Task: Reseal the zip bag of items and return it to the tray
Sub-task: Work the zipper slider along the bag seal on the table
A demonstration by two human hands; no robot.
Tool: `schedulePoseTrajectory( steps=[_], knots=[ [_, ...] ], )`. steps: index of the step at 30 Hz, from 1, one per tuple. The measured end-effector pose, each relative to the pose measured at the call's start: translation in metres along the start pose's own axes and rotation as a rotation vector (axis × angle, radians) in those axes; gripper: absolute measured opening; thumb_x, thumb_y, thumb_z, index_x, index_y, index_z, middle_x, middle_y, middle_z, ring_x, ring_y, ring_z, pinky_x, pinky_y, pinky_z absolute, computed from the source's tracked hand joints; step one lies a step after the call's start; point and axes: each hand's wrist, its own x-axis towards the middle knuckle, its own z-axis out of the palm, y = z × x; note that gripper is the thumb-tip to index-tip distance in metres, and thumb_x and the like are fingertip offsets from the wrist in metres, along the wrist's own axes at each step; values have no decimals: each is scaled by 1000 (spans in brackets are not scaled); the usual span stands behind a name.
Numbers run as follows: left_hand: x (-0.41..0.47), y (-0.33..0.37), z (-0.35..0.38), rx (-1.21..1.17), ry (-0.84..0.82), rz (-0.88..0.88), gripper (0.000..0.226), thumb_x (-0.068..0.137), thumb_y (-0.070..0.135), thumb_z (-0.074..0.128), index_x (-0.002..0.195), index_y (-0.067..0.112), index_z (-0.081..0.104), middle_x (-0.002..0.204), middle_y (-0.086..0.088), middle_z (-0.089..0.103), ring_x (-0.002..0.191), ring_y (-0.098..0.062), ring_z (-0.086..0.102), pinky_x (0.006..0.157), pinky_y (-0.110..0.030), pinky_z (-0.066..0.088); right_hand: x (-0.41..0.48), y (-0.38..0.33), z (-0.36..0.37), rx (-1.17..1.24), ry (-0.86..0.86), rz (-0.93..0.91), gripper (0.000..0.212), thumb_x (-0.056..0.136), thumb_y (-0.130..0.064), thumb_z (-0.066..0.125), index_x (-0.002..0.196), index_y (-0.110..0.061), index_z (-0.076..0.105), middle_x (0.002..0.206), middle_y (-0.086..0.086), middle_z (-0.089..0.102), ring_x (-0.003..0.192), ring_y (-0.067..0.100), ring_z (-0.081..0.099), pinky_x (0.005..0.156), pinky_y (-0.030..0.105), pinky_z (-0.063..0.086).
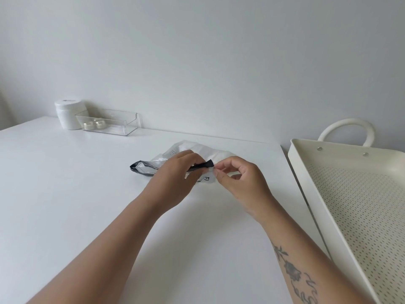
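A clear zip bag (188, 150) with white contents and a black strip along its top lies on the white table (65, 194), near the middle. My left hand (175, 170) covers the bag's top edge and pinches it. My right hand (238, 178) pinches the same edge at its right end, thumb against forefinger. The bag's left end (140, 167) sticks out past my left hand, dark and crumpled. Part of the bag is hidden behind both hands. The cream perforated tray (306, 163) stands to the right, beyond the table's edge.
A white jar (68, 115) and a clear plastic box (109, 121) with two small candles stand at the table's far left by the wall. The tray has a looped handle (346, 128) at its far side.
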Motion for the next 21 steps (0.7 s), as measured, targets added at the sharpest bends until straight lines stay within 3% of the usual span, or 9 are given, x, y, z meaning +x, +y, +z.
schedulePoseTrajectory(
  steps=[5,13,21],
  knots=[
    [-1,0,-1,-18,-21,-1,8,92,25,61,93,19,66,84,9,60,82,-9,57,70,-27,46,-1,1,0,-21,-2,-40,8,86,-19,69,81,-24,71,78,-13,66,72,2,57,61,10,43],
    [-1,2,-3,-42,-15,-63,7,87,24,68,85,17,70,76,8,60,74,-6,51,63,-15,39,1,5,1,-45,-25,-67,13,86,-17,69,79,-28,68,74,-24,64,70,-4,56,60,7,41],
    [-1,3,-3,-113,-1,-112,2,81,24,75,80,22,75,72,8,61,68,-1,51,61,-10,37,3,6,1,-61,-3,-90,20,84,-17,73,75,-34,68,78,-14,66,72,0,56,65,11,41]
  ],
)
